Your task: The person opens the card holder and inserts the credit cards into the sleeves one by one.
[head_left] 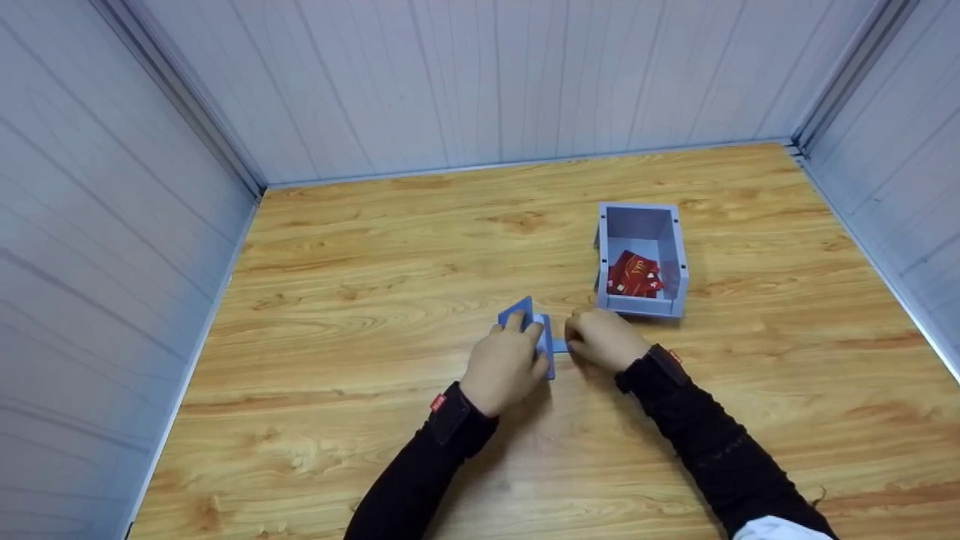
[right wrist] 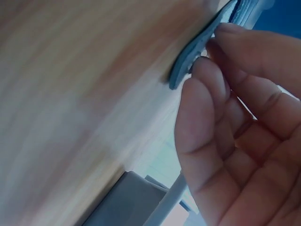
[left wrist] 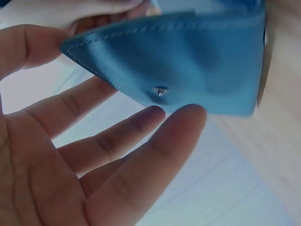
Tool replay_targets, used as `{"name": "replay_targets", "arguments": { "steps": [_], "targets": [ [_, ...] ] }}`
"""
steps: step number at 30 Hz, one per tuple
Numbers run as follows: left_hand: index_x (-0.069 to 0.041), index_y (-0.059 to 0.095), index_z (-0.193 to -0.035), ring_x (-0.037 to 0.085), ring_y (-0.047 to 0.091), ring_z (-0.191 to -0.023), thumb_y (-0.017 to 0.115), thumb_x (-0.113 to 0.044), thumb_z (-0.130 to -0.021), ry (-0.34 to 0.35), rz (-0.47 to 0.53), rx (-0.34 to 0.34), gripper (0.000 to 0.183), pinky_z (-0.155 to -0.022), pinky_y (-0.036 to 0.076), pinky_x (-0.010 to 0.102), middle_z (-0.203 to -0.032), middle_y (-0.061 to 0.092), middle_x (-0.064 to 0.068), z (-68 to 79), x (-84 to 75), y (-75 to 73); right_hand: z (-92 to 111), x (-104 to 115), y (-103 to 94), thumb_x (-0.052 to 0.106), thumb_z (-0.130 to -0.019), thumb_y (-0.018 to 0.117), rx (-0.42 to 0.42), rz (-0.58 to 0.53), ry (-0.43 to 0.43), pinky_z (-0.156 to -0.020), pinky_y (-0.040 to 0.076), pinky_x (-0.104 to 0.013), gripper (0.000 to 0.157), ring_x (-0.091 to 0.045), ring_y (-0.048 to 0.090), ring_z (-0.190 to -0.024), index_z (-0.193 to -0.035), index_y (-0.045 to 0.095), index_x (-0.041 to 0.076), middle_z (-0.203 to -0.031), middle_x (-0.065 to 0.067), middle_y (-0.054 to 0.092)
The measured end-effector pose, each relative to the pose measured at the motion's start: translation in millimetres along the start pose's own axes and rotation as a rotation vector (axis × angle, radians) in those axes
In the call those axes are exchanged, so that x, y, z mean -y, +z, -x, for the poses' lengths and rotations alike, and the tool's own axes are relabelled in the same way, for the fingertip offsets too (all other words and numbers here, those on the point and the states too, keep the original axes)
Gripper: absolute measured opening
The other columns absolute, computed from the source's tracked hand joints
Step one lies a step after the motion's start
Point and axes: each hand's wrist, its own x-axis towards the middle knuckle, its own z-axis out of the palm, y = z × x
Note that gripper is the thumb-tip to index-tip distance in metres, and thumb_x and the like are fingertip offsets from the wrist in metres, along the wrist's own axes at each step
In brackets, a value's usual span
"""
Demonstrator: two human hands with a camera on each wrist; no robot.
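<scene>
A blue wallet (head_left: 526, 306) with pale stitching stands partly opened on the table. My left hand (head_left: 506, 367) holds it from above, fingers over its raised cover. In the left wrist view a metal snap stud (left wrist: 160, 91) shows on the wallet's outer face, with fingertips along its lower edge. From the wallet's right side a short strap (head_left: 560, 346) sticks out. My right hand (head_left: 602, 339) pinches that strap; in the right wrist view the thumb and curled fingertips are at the strap end (right wrist: 181, 70). The wallet's inside is mostly hidden by the left hand.
A grey plastic bin (head_left: 643, 306) stands behind and right of the right hand, close to it. Several red cards (head_left: 634, 274) lie inside, one marked "VIP". White panel walls (head_left: 450, 82) enclose the wood-grain table (head_left: 337, 300) at the back and both sides.
</scene>
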Motion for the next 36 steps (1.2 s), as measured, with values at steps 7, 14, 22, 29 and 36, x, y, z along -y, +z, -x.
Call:
{"name": "replay_targets", "arguments": {
  "steps": [7,14,22,29,36],
  "targets": [
    [-0.002,0.067,-0.101,0.036,0.067,-0.093,0.065,-0.027,-0.09,-0.09,0.009,-0.039,0.027,-0.07,0.059,0.045,-0.125,0.062,0.021,3.5,15.5,-16.6,-0.5,-1.0,-0.2,0.004,-0.08,0.07,0.018,-0.023,0.013,-0.068,0.052,-0.037,0.004,-0.019,0.059,-0.069,-0.077,0.069,0.006,-0.074,-0.004,0.067],
    [0.002,0.07,-0.097,0.036,0.064,-0.104,0.071,-0.027,-0.086,-0.135,-0.093,-0.093,0.031,-0.077,0.06,0.043,-0.122,0.063,0.019,5.5,29.4,-19.2,-0.4,-0.9,-0.8,0.006,-0.083,0.069,0.046,-0.04,0.043,-0.068,0.051,-0.037,0.004,-0.019,0.059,-0.071,-0.078,0.069,0.006,-0.076,-0.004,0.067],
    [0.002,0.071,-0.078,0.033,0.06,-0.094,0.08,-0.026,-0.076,-0.137,-0.244,-0.099,0.029,-0.073,0.057,0.038,-0.1,0.065,0.016,9.5,36.1,-13.1,0.0,-0.6,-2.2,0.007,-0.083,0.069,0.053,-0.043,0.054,-0.07,0.051,-0.038,0.004,-0.02,0.059,-0.074,-0.079,0.07,0.006,-0.077,-0.005,0.066],
    [-0.003,0.072,-0.079,0.032,0.062,-0.088,0.071,-0.009,-0.078,-0.12,-0.245,-0.033,0.006,-0.065,0.057,0.036,-0.091,0.068,0.016,11.5,38.7,0.1,0.5,-1.8,-2.1,0.005,-0.081,0.069,0.038,-0.04,0.047,-0.068,0.05,-0.036,0.005,-0.019,0.058,-0.071,-0.077,0.068,0.006,-0.074,-0.004,0.065],
    [0.002,0.068,-0.085,0.032,0.063,-0.081,0.063,-0.001,-0.081,-0.145,-0.101,0.105,0.007,-0.055,0.058,0.041,-0.092,0.064,0.02,10.2,43.4,7.6,2.5,-4.6,-2.3,0.004,-0.081,0.069,0.036,-0.055,0.046,-0.068,0.05,-0.037,0.006,-0.019,0.058,-0.07,-0.076,0.068,0.007,-0.074,-0.004,0.065]
  ]
}}
